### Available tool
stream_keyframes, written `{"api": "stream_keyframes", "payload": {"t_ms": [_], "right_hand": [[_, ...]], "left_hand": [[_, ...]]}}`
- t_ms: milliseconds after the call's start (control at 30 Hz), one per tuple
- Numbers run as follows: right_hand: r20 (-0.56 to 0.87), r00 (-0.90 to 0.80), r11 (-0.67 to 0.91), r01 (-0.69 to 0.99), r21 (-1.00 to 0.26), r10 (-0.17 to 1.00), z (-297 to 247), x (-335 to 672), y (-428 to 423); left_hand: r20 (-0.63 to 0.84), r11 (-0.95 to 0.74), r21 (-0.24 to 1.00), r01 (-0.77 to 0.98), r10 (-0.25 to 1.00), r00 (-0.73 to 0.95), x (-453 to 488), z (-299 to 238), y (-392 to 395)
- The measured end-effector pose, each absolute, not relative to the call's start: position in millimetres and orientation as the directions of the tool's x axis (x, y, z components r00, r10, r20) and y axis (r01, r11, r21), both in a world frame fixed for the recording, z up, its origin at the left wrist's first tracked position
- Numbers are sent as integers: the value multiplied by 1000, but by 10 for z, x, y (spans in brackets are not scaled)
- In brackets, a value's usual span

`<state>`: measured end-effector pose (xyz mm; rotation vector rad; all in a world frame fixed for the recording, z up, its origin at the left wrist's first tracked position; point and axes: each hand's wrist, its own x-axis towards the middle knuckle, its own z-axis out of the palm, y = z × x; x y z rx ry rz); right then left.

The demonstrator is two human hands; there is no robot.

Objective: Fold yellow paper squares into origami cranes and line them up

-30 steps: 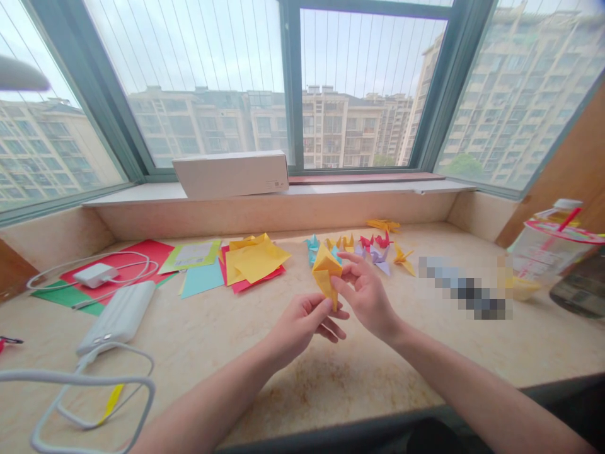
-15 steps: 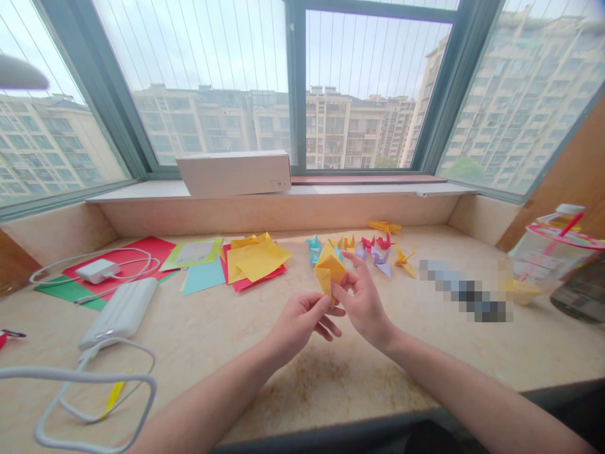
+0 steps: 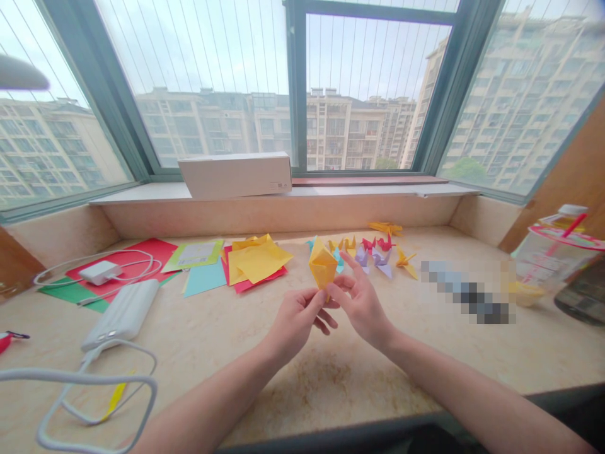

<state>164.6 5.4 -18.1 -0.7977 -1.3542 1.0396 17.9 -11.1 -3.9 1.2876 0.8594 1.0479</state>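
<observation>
I hold a partly folded yellow paper piece (image 3: 322, 263) upright above the stone countertop (image 3: 331, 372). My left hand (image 3: 297, 318) pinches its lower tip between thumb and fingers. My right hand (image 3: 360, 300) pinches the same lower end from the right, its index finger stretched out behind the paper. Just behind the paper, several small folded paper cranes (image 3: 373, 251) in red, purple, yellow and blue stand in a row on the counter.
A stack of coloured paper sheets (image 3: 255, 260) lies at the back centre-left. A white power bank (image 3: 121, 314) with cables and a charger (image 3: 98, 272) lie left. A white box (image 3: 235, 174) sits on the sill. A plastic cup with a straw (image 3: 548, 255) stands right.
The yellow paper has been turned more upright and lifted slightly. Both hands have shifted a little with it and keep their pinch on its lower end.
</observation>
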Motion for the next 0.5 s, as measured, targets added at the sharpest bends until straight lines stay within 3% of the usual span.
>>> {"api": "stream_keyframes", "payload": {"t_ms": [133, 267, 500], "right_hand": [[328, -155, 304, -162, -939, 932, -132, 1643, 17], [239, -143, 212, -179, -961, 960, -158, 1658, 47], [204, -170, 171, -191, -967, 964, -155, 1671, 57]], "left_hand": [[82, -42, 988, -151, 959, 272, 157, 23, -126], [68, -29, 989, -146, 960, 272, 157, 15, -132], [54, -27, 994, -108, 965, 256, 167, -21, -112]]}}
